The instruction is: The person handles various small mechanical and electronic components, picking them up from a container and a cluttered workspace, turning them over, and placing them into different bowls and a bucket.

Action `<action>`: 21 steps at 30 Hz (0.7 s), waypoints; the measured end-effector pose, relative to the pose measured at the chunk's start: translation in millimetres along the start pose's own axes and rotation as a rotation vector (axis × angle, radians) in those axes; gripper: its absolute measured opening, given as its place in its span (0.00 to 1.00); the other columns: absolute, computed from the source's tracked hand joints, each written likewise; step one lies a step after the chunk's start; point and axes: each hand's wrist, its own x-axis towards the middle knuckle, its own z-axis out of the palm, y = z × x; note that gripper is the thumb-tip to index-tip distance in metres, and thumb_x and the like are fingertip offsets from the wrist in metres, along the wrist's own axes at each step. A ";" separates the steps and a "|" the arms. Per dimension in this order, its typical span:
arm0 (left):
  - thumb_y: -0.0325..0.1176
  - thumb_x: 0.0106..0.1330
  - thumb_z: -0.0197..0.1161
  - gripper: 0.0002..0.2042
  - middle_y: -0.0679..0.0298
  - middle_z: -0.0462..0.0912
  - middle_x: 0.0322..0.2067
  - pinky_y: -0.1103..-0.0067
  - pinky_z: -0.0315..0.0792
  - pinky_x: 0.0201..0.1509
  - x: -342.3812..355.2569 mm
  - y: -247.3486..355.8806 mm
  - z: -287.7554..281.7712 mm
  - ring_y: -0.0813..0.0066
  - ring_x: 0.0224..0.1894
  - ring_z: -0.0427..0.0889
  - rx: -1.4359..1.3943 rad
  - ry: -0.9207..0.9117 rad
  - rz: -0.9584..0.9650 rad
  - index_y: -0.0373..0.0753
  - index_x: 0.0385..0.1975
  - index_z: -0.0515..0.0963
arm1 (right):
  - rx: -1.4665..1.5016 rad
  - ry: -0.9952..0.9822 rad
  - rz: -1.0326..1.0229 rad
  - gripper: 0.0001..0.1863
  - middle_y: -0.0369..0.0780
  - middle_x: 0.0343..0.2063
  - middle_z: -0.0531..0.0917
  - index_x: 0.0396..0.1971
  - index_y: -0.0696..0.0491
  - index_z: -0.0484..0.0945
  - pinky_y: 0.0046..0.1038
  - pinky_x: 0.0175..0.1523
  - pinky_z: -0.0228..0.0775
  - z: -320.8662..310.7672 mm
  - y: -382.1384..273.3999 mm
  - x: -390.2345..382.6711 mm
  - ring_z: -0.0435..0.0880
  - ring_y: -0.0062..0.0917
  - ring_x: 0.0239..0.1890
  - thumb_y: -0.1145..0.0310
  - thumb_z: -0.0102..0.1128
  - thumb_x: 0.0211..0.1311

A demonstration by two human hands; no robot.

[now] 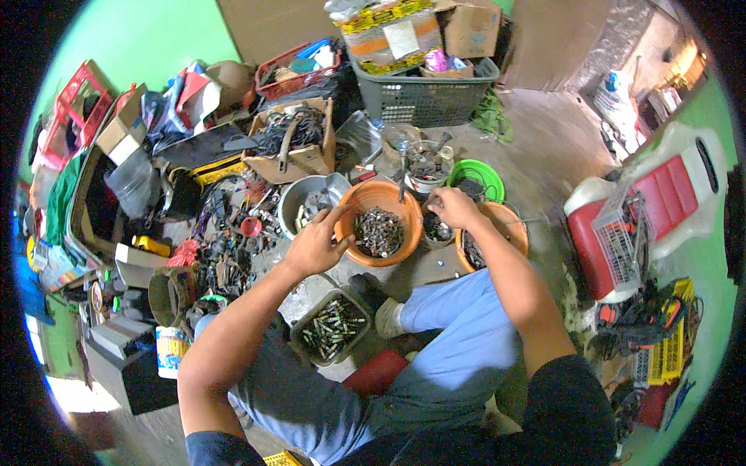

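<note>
An orange basin [414, 241] stands on the floor in front of me, with many small dark metal-looking pieces [378, 232] heaped in it. At its left rim is my left hand [315, 242], palm down with the fingers apart and nothing visible in them. Just right of the basin, my right hand [453, 208] is closed in a pinch above a small container of dark bits [439, 228]. Whatever the pinch holds, if anything, is too small to make out. Partly behind my right forearm is a second orange basin [516, 225] with dark pieces inside.
Between my legs sits a grey tub [359, 332] of small cylindrical pieces. A grey basin [289, 203], a green bowl [497, 177] and a box of cables [326, 159] surround the orange basin. Loose parts cover the left floor. A red-and-white seat [670, 194] lies at right.
</note>
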 end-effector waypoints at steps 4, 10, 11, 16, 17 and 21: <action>0.49 0.66 0.61 0.31 0.44 0.74 0.56 0.58 0.73 0.59 -23.4 -31.9 -10.1 0.42 0.56 0.77 0.071 0.108 -0.020 0.43 0.65 0.64 | 0.115 0.127 -0.280 0.19 0.51 0.39 0.85 0.50 0.60 0.78 0.41 0.50 0.76 16.9 -35.8 3.0 0.85 0.42 0.42 0.66 0.65 0.61; 0.48 0.67 0.61 0.29 0.46 0.76 0.56 0.60 0.70 0.63 -61.8 -72.4 -43.5 0.46 0.58 0.76 0.096 0.206 -0.272 0.39 0.63 0.67 | 0.253 0.018 -0.439 0.18 0.49 0.39 0.85 0.48 0.58 0.79 0.40 0.48 0.76 59.8 -133.9 14.6 0.85 0.43 0.40 0.64 0.65 0.62; 0.48 0.67 0.61 0.29 0.46 0.76 0.56 0.60 0.70 0.63 -72.8 -82.5 -45.9 0.45 0.57 0.76 0.099 0.223 -0.297 0.39 0.63 0.67 | 0.295 0.026 -0.501 0.18 0.49 0.39 0.85 0.48 0.57 0.80 0.40 0.48 0.76 70.6 -153.7 15.3 0.85 0.43 0.40 0.64 0.65 0.61; 0.52 0.67 0.60 0.30 0.45 0.75 0.57 0.59 0.72 0.61 -128.8 -116.2 -42.3 0.47 0.58 0.76 0.159 0.248 -0.444 0.44 0.65 0.65 | 0.424 -0.098 -0.424 0.16 0.51 0.40 0.85 0.48 0.57 0.80 0.41 0.49 0.75 143.4 -222.0 19.3 0.85 0.44 0.44 0.67 0.65 0.61; 0.51 0.66 0.61 0.30 0.45 0.75 0.57 0.59 0.72 0.60 -135.9 -110.5 -45.7 0.48 0.58 0.76 0.131 0.248 -0.497 0.43 0.64 0.66 | 0.437 -0.158 -0.415 0.17 0.51 0.40 0.85 0.49 0.56 0.80 0.40 0.49 0.76 149.4 -233.8 14.8 0.85 0.44 0.43 0.67 0.65 0.61; 0.44 0.65 0.64 0.23 0.45 0.82 0.47 0.62 0.73 0.57 -157.9 -130.3 -14.9 0.48 0.52 0.81 -0.149 0.786 -0.626 0.38 0.55 0.74 | 0.494 -0.237 -0.336 0.18 0.49 0.40 0.86 0.49 0.56 0.80 0.38 0.49 0.76 205.2 -252.8 15.4 0.86 0.41 0.42 0.64 0.65 0.61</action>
